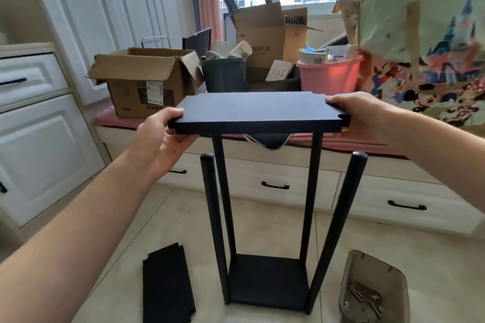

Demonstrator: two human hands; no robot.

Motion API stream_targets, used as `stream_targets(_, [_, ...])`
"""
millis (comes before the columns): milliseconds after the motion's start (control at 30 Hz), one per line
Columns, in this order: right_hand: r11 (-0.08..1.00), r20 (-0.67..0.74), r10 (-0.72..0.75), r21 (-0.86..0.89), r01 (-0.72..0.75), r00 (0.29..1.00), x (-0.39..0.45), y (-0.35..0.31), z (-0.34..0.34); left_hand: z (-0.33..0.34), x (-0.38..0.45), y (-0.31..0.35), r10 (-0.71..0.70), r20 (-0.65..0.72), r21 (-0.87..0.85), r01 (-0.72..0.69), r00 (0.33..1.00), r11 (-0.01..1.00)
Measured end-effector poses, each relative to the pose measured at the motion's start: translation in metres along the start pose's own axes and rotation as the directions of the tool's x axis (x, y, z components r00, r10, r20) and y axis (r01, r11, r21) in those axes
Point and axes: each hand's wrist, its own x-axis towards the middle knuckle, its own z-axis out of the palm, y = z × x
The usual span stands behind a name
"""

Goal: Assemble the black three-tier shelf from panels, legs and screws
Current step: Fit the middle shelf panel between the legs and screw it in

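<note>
Tray [367, 270]: screws [363, 296] | hands [160, 136] [359, 115] hold panel [257, 110]

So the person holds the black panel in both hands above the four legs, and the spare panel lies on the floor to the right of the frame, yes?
Not quite. The head view shows the spare panel on the floor to the left of the frame; the tray of screws lies on the right. Left hand and right hand do hold the black panel.
</note>
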Motion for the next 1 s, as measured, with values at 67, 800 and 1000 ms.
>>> stream_targets(67, [0.999,-0.011,0.036,0.023,-0.035,0.999,0.006,0.007,-0.010,0.003,0.005,-0.004,0.013,0.012,0.051,-0.014,1.000,0.999])
stream_targets(800, [0.995,-0.071,0.061,0.080,-0.055,0.996,0.015,0.061,-0.017,-0.007,0.023,-0.055,-0.019,-0.052,0.316,0.035,0.998,0.948])
stream_targets(1000, [0.987,-0.023,0.134,0.097,-0.131,0.991,0.016,0.068,-0.010,-0.008,0.025,-0.052,-0.005,-0.058,0.333,0.024,0.998,0.943])
